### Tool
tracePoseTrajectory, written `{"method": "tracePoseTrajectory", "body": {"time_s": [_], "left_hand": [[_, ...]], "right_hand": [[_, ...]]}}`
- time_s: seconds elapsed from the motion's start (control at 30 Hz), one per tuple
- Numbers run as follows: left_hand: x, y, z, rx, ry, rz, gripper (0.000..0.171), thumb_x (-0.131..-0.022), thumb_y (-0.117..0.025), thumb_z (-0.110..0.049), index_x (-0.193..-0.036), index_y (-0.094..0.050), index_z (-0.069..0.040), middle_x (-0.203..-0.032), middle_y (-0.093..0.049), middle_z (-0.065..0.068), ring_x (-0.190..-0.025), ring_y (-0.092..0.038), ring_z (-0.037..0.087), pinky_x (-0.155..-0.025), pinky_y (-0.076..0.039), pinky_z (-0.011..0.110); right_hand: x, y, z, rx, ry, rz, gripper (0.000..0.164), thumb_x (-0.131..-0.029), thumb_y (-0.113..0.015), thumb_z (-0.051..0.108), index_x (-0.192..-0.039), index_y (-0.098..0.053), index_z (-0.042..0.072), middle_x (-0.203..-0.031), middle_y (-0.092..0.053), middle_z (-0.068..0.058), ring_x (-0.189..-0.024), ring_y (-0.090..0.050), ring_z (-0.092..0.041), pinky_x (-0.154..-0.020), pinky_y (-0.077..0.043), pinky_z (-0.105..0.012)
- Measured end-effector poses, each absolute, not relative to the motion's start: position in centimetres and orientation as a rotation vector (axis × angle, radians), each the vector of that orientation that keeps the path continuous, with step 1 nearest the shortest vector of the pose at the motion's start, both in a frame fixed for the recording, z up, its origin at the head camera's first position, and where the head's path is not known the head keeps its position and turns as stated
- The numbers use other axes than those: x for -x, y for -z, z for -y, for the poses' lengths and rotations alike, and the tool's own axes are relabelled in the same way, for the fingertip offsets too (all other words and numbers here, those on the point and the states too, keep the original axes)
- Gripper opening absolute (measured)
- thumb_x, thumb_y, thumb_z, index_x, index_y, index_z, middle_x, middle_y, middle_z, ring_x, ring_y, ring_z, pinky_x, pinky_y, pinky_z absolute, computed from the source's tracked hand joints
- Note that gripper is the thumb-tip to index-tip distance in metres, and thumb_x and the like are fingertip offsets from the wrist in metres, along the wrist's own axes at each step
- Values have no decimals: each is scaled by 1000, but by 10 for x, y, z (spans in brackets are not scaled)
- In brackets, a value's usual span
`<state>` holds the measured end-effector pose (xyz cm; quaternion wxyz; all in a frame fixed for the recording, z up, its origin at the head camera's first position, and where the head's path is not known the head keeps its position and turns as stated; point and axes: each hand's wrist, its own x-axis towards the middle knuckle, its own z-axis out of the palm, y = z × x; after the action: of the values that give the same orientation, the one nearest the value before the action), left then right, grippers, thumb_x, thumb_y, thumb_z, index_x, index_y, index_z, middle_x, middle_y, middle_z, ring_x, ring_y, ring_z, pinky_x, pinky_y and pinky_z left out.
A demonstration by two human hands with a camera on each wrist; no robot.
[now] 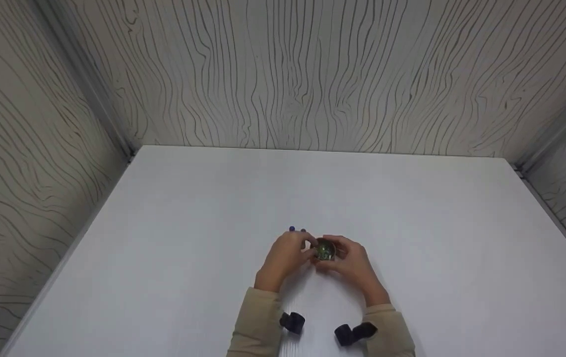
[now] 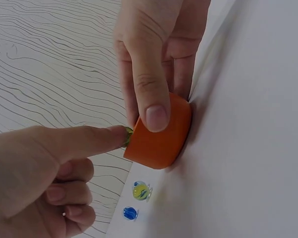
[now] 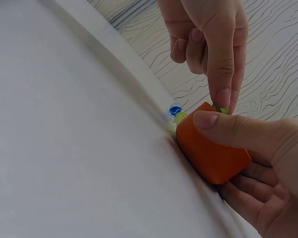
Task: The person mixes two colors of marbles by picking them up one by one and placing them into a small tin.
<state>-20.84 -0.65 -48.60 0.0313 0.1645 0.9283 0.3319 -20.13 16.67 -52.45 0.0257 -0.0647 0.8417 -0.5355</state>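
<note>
A small orange cup stands on the white table, its mouth facing up. From the right side my right hand grips it, thumb on one wall and fingers around the far one. At the rim, my left hand pinches a yellow-green glass marble between thumb and index finger; its other fingers are curled in. Greenish, shiny contents show inside the cup in the head view. On the table just beyond my left hand lie a blue marble and a yellow-and-blue marble.
The white tabletop stretches around both hands. Wood-grain panels stand at the back and along the left side. Black camera mounts sit at the wrists over beige sleeves.
</note>
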Motion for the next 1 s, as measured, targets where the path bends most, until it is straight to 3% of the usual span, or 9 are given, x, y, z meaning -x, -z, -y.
{"method": "tracePoseTrajectory", "body": {"time_s": [1.0], "left_hand": [[211,485,13,-524,-1076,-2877,16,-88,-68,-13,-104,-72,-9,-98,-72,9,-91,-67,21,-76,-54,29]], "right_hand": [[199,521,-165,165,1679,-2589,60,-71,-84,12,-124,-61,-1,-125,-64,-22,-122,-59,-36,-104,-48,-44]]}}
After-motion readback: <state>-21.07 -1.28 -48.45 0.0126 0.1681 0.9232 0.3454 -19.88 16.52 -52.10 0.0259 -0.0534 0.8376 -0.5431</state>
